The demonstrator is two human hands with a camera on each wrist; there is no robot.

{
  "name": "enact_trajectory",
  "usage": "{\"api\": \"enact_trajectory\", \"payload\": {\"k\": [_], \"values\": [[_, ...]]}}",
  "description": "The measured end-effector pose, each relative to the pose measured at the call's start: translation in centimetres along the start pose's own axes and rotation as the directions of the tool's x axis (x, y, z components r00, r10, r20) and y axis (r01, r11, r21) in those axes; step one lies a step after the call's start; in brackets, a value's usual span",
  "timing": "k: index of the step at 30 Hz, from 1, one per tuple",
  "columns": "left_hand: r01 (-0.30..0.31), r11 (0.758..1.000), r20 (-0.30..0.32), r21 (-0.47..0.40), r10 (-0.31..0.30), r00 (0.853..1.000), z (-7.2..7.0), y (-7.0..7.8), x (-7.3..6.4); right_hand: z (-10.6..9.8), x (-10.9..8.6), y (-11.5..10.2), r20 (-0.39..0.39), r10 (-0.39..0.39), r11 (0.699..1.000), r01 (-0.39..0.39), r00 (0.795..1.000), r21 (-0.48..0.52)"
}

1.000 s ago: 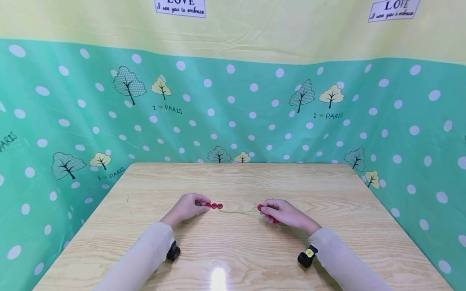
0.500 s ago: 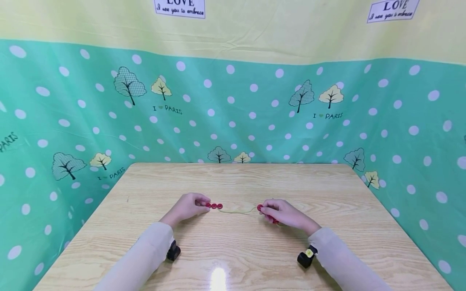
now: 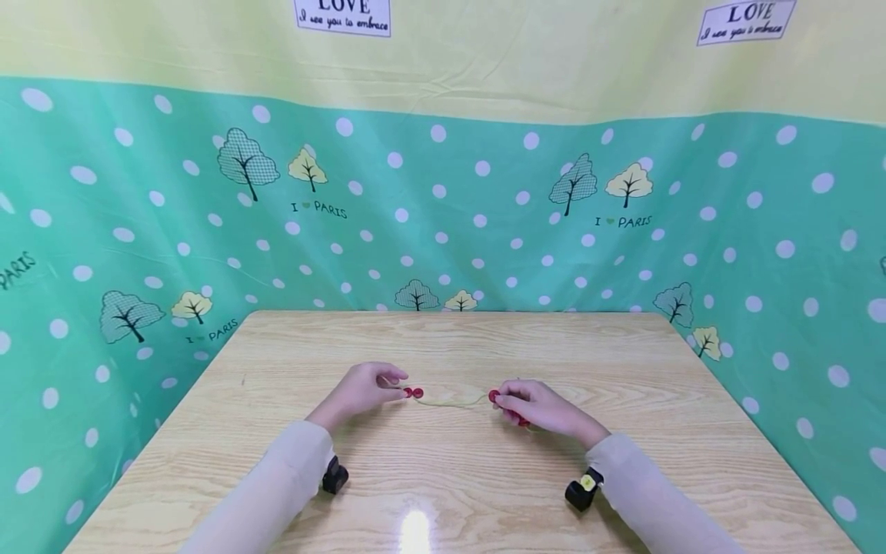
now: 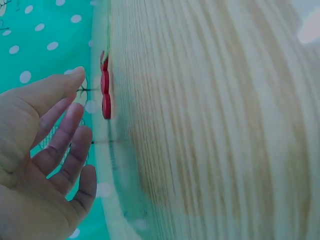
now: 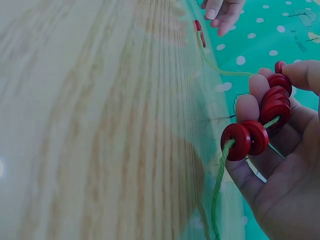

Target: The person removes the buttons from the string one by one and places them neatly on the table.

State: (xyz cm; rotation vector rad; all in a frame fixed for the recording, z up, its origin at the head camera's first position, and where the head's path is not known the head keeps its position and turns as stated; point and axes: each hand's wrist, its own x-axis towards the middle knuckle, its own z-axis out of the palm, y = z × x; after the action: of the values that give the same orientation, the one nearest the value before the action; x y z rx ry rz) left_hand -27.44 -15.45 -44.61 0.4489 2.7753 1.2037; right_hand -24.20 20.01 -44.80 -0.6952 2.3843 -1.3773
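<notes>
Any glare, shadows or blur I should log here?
Head view: glare spot on the pale wood-grain table at the frame's bottom edge, soft shadow below the left hand; left wrist view: slightly hazy, glare in the upper right corner; right wrist view: dim, bright spot at the left edge, red round discs on green twisted cord fairly sharp.
</notes>
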Motion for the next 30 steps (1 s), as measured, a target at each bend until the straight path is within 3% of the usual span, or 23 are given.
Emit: {"api": "enact_trajectory", "payload": {"k": [11, 18, 30], "values": [[-0.091, 0.995, 0.018, -0.031, 0.091, 0.996, 1.1, 2.0, 0.0, 0.2, 0.2, 0.0, 0.002, -0.005, 0.999, 0.005, 1.0, -0.037], [-0.199, 0.978, 0.058, -0.058, 0.202, 0.978, 2.1, 3.6, -0.1, 0.2, 0.3, 0.0, 0.013, -0.014, 0.999, 0.014, 1.0, -0.029], [-0.27, 0.958, 0.105, -0.097, 0.279, 0.954, 3.7, 5.6, 0.1, 0.4, 0.6, -0.3, 0.014, -0.001, 1.0, 0.002, 1.0, -0.016]]}}
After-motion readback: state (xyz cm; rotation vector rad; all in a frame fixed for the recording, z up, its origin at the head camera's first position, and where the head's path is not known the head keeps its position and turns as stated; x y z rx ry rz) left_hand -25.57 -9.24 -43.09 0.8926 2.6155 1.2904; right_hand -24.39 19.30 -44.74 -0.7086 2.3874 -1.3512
